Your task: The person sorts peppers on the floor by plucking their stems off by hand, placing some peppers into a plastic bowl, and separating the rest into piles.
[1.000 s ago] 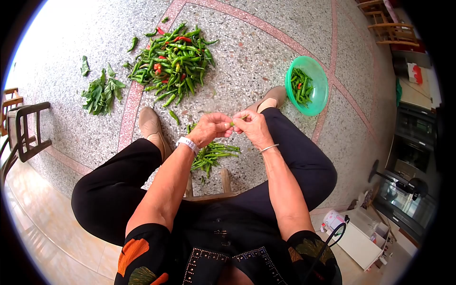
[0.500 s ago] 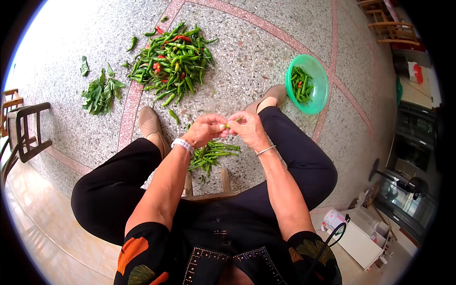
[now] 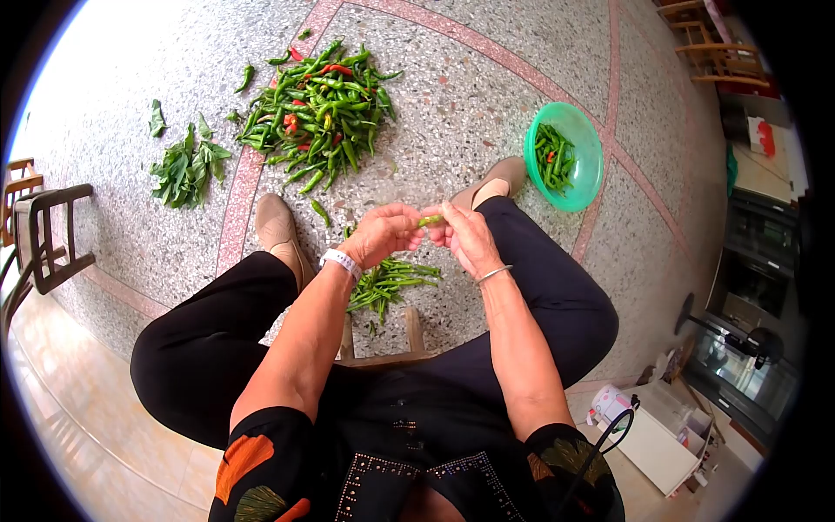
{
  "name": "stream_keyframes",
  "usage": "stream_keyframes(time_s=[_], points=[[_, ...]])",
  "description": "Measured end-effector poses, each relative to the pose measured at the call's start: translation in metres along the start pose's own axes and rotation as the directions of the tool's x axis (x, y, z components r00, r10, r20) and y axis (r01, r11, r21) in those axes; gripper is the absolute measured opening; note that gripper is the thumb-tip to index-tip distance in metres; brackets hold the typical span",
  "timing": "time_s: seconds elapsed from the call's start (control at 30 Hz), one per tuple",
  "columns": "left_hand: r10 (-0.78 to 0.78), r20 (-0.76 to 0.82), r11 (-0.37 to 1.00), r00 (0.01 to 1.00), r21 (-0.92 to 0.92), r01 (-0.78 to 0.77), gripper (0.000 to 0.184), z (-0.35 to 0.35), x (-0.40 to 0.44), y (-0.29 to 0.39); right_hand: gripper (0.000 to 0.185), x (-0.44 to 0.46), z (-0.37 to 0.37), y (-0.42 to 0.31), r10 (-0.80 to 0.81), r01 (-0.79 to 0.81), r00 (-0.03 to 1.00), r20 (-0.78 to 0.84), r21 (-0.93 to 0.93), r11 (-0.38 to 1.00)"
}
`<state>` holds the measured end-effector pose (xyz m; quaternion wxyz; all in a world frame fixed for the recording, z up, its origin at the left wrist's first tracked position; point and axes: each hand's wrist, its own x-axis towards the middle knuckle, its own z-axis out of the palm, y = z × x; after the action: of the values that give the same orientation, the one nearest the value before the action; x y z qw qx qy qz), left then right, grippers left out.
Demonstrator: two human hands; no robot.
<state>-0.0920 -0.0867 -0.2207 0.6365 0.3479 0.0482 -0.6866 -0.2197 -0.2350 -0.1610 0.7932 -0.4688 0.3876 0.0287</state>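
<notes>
A short green chili pepper (image 3: 430, 221) bridges the fingertips of my two hands, above the floor between my feet. My left hand (image 3: 389, 235) pinches its left end with closed fingers. At the other end, the thumb and fingers of my right hand (image 3: 469, 238) close on it. Beneath my hands lies a small heap of green chili stems (image 3: 396, 277), partly covered by my left hand. Farther out sits a large pile of green chilies (image 3: 317, 122) with some red ones mixed in. A green plastic bowl (image 3: 590, 161) on the right contains several chilies (image 3: 553, 158).
Green leaves (image 3: 187, 170) lie on the speckled floor to the left of the pile. A wooden chair (image 3: 48, 235) stands at the far left. On the right are a dark cabinet (image 3: 752, 278) and a white box (image 3: 652, 439).
My right hand has turned, its thumb lifting upward, and my hands are slightly farther apart. More of the chili shows between my fingertips.
</notes>
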Motion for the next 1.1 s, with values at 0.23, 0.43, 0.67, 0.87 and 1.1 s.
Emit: stream_keyframes(time_s=[0.23,0.43,0.67,0.87,1.1], points=[[-0.089,0.011,0.993,0.996,-0.076,0.09,0.03,0.022,-0.011,0.012,0.043,0.004,-0.006,0.008,0.033,-0.032,0.999,0.004,-0.119,0.992],[-0.082,0.003,0.996,0.997,0.037,0.082,0.029,0.006,0.0,-0.001,0.037,0.001,0.0,0.002,-0.011,0.014,1.0,0.015,-0.22,0.975],[-0.061,-0.039,0.992,0.997,0.112,0.065,0.02,0.014,0.0,0.003,0.017,0.002,0.004,0.007,-0.123,0.073,0.979,-0.159,-0.288,0.955],[-0.049,-0.04,0.98,0.998,0.193,0.056,0.018,0.013,0.001,-0.003,0.012,0.007,-0.003,0.01,-0.224,0.115,0.959,-0.172,-0.487,0.866],[0.035,-0.069,0.962,0.997,0.271,-0.015,0.021,0.023,0.005,-0.003,0.012,0.008,0.001,0.011,-0.419,0.227,0.891,-0.175,-0.627,0.745]])
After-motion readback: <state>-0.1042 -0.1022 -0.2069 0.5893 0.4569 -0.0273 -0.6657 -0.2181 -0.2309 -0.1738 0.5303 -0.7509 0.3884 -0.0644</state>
